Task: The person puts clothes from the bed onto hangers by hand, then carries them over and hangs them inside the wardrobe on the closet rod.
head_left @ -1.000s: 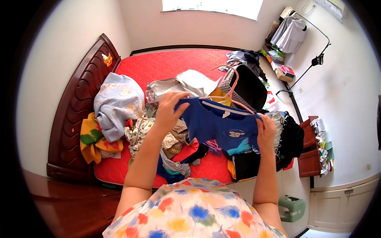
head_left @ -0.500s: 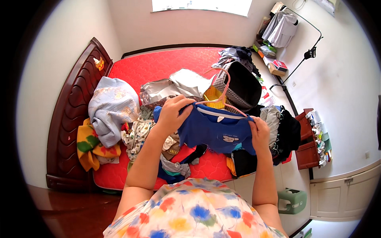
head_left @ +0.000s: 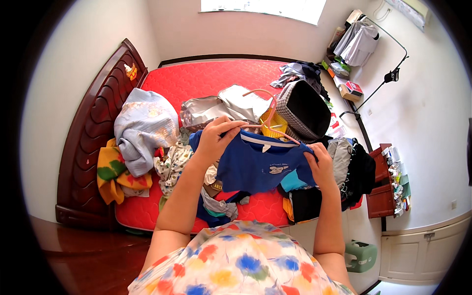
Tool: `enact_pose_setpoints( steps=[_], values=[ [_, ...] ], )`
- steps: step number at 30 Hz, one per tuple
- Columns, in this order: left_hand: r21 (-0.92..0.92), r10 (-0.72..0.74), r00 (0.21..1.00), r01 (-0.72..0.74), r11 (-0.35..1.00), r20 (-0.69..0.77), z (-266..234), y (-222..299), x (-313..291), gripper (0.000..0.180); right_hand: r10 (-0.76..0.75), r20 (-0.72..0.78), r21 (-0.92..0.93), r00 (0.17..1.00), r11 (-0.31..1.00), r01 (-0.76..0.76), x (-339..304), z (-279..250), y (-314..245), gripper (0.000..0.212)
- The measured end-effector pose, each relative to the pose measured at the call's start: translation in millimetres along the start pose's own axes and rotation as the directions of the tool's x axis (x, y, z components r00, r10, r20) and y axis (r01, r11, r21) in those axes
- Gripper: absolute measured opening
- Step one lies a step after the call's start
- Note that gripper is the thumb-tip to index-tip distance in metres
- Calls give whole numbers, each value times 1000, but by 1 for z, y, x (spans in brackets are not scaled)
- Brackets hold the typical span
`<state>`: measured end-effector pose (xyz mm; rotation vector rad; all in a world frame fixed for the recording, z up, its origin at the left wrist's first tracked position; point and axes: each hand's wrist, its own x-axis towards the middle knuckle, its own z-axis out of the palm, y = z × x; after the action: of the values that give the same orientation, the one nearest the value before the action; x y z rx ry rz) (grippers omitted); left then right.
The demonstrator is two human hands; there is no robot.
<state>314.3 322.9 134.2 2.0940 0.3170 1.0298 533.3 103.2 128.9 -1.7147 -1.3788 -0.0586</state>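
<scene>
Pinching the blue shirt (head_left: 250, 169) at both shoulders with left hand (head_left: 215, 139) and right hand (head_left: 322, 165), toward the near edge of the red mattress (head_left: 196, 78), level the pink hanger (head_left: 274, 104), tugging evenly.

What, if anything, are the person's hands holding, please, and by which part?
A blue short-sleeved T-shirt on a pink hanger: the left hand grips it at one shoulder, the right hand at the other.

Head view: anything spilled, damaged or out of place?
Untidy, nothing worse: clothes lie in loose heaps on the red mattress, and the pale blue cloth is bunched near the headboard. No spill or damage visible, blue shirt included.
</scene>
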Motion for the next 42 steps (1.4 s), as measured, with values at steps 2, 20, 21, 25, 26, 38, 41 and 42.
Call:
enact_pose_setpoints(
  steps=[2, 20, 21, 25, 26, 38, 41, 42],
  values=[
    [14, 12, 1000, -12, 1000, 17, 1, -3, 0, 17, 27, 32, 9, 999, 1000, -27, 0, 1, -1, 12],
    [-806, -422, 878, 413, 424, 228, 85, -130, -4, 34, 177, -338, -366, 925, 880, -302, -57, -99, 35, 15],
    [-888, -402, 864, 409, 209, 303, 101, -123, -10, 44, 219, -311, -348, 925, 879, -325, -64, -104, 35, 16],
    [-629, -287, 684, 729, 270, 670, 185, -117, -56, 58, 345, -265, -387, 900, 817, -427, -89, -123, 48, 18],
    [-526, -313, 581, 813, 249, 751, 200, -110, -62, 54, 364, -271, -424, 891, 786, -450, -97, -130, 56, 19],
    [-275, -629, 207, 961, -10, 749, 331, -107, -103, 28, 634, -219, -399, 742, 635, -661, -179, -183, 223, 24],
    [-209, -746, 227, 971, 119, 627, 356, -136, -120, 35, 693, -143, -404, 707, 611, -681, -184, -170, 275, 24],
    [-208, -770, 166, 977, 45, 616, 361, -139, -120, 38, 680, -135, -397, 721, 629, -668, -186, -167, 293, 22]
  ],
)
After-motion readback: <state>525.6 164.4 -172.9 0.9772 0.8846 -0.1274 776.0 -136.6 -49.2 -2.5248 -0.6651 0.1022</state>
